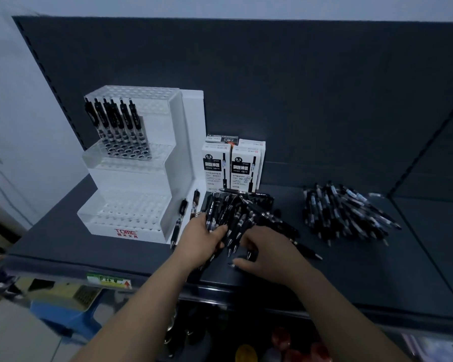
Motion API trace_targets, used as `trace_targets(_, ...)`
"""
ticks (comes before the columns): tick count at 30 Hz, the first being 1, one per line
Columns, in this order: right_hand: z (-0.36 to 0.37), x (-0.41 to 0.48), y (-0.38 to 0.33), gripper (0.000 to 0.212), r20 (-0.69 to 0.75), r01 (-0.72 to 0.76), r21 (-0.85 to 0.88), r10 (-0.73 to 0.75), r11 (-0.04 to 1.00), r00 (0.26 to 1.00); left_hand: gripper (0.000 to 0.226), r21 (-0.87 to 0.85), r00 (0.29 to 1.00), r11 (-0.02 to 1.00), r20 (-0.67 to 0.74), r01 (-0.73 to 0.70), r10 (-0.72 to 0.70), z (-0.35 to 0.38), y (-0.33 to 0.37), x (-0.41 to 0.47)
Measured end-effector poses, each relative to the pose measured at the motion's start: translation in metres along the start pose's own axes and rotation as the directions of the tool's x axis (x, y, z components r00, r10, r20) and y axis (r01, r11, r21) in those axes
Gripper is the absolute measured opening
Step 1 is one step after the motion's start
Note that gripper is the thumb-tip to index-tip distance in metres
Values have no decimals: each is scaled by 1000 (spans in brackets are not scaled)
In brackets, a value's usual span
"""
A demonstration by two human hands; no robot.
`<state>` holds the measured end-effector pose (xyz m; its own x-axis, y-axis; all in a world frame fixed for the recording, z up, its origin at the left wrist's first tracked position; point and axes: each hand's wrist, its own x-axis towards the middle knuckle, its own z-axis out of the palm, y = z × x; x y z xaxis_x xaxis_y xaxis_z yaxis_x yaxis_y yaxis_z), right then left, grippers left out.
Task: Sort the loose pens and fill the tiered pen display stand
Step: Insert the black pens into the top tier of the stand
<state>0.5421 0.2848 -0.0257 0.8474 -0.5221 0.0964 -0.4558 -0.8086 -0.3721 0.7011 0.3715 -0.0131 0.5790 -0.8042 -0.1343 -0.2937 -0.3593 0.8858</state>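
A white and clear tiered pen stand (131,205) stands at the left of a dark shelf, with several black pens (115,124) upright in its middle tier. In the middle of the shelf lies a heap of black pens (249,210). My left hand (199,241) grips a bunch of pens from the heap's left side. My right hand (267,253) rests on the heap's front with fingers curled around pens. A second heap of pens with clear barrels (348,212) lies to the right. Two loose pens (182,212) lie beside the stand.
Several white pen boxes (232,165) stand behind the middle heap, against the dark back panel. The shelf's front edge (110,270) carries a price label. Below it are a blue crate and other goods. A shelf divider rises at the far right.
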Motion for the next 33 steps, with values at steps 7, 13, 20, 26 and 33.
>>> trace_targets(7, 7, -22, -10, 28, 93, -82, -122, 94, 989, 991, 11, -11, 999, 1000, 42, 14, -13, -6, -3, -30)
trace_targets(13, -5, -17, -18, 14, 21, -137, -78, 139, 988, 990, 10, -16, 1000, 1000, -9, -20, 20, -13, 3, -40)
trace_targets(20, -51, 20, -45, 23, -114, -73, 269, 107, 960, 988, 4, -38, 974, 987, -168, -157, 149, -46, 25, -38)
trace_targets(26, -82, 71, -89, 45, -71, -88, 514, 144, 853, 987, 9, -83, 941, 980, -305, -182, 148, -103, 30, -25)
trace_targets(33, -100, 136, -140, 22, -130, -97, 684, 251, 723, 959, 14, -74, 924, 978, -350, -193, 155, -179, 31, 11)
